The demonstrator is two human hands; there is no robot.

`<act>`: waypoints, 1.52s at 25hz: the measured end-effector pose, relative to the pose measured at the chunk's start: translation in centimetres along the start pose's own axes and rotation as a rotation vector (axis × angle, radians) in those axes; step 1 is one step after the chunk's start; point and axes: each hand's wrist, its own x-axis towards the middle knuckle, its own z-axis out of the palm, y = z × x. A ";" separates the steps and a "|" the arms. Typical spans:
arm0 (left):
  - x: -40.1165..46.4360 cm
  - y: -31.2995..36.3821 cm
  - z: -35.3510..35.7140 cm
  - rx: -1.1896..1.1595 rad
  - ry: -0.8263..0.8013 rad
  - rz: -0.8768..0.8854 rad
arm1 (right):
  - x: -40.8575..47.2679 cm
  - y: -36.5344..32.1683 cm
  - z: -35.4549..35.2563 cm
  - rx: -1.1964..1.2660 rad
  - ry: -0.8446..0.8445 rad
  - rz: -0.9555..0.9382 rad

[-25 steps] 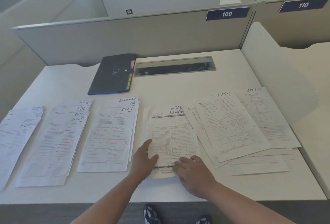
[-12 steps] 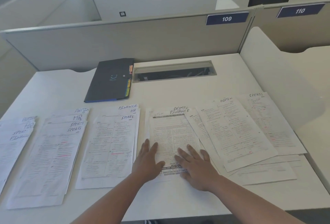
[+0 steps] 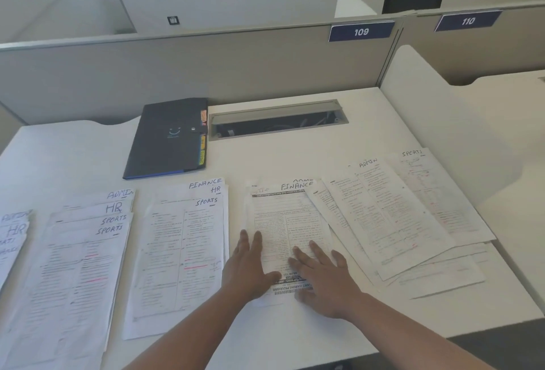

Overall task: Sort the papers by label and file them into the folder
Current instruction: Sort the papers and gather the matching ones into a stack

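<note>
Both hands lie flat on the middle stack of papers (image 3: 287,231), the one whose top sheet is headed FINANCE in handwriting. The left hand (image 3: 247,266) rests on the stack's left edge with its fingers (image 3: 252,241) straight and together, gripping nothing. The right hand (image 3: 323,278) presses on the lower right part of the same sheet, its fingers spread and straight, also gripping nothing.

The white table (image 3: 265,160) carries several more stacks in a row. Just left of the hands is a stack (image 3: 180,254) showing the labels FINANCE, HR and SPORTS. Further left sits a stack (image 3: 76,275) marked ADMIN, HR and SPORTS twice, and another stack (image 3: 10,237) runs off the left edge of the view. To the right, loosely fanned sheets (image 3: 392,216) overlap one another, one marked ADMIN and one behind it marked SPORTS (image 3: 436,189).

The dark folder (image 3: 168,138) lies closed at the back of the table, behind the stacks and apart from them, with coloured tabs along its right edge. Just beside it on the right is an open cable slot (image 3: 277,121) set into the table. A grey partition (image 3: 177,71) behind bears a plate reading 109 (image 3: 361,31).
</note>
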 end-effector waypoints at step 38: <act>2.4 -5.9 -4.8 0.418 -0.140 0.149 | -1.5 -0.6 0.2 0.039 -0.102 0.034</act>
